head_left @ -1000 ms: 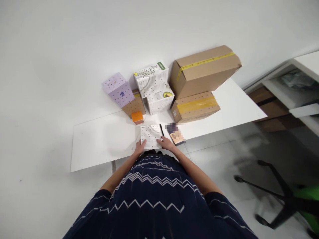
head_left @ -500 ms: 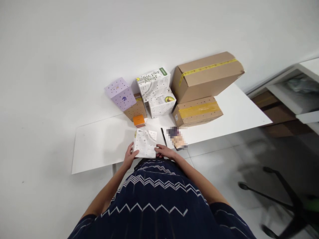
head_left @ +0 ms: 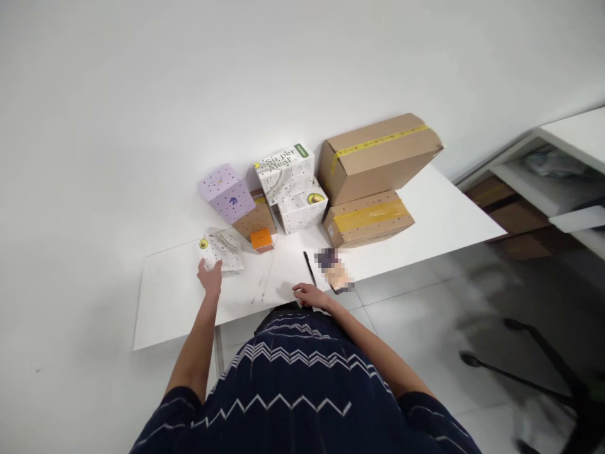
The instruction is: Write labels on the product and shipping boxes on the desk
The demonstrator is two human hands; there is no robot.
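At the left part of the white table, my left hand [head_left: 210, 277] grips the near left edge of a flattish white box [head_left: 225, 253] with small dark dots and an avocado picture. The thumb rests on its top, and the fingers are at its left side. My right hand [head_left: 309, 295] hovers at the table's front edge, fingers loosely stretched, with nothing visible in it. A black pen [head_left: 309, 268] lies just beyond that hand, beside a pixelated phone-like item [head_left: 336, 271]. Thin pale cable-like strands [head_left: 265, 277] lie between my hands.
Along the wall stand a lilac box [head_left: 230, 195], a small orange box [head_left: 261, 239], stacked white "Super Meal" boxes [head_left: 286, 173] and two taped cardboard cartons [head_left: 378, 154]. The white table [head_left: 165, 296] is narrow. At right are a shelf unit [head_left: 529, 176] and a chair base [head_left: 534, 378].
The white box has moved left and away from me with my left hand. My right hand has let go of it and stays near the front edge. The view has shifted slightly.
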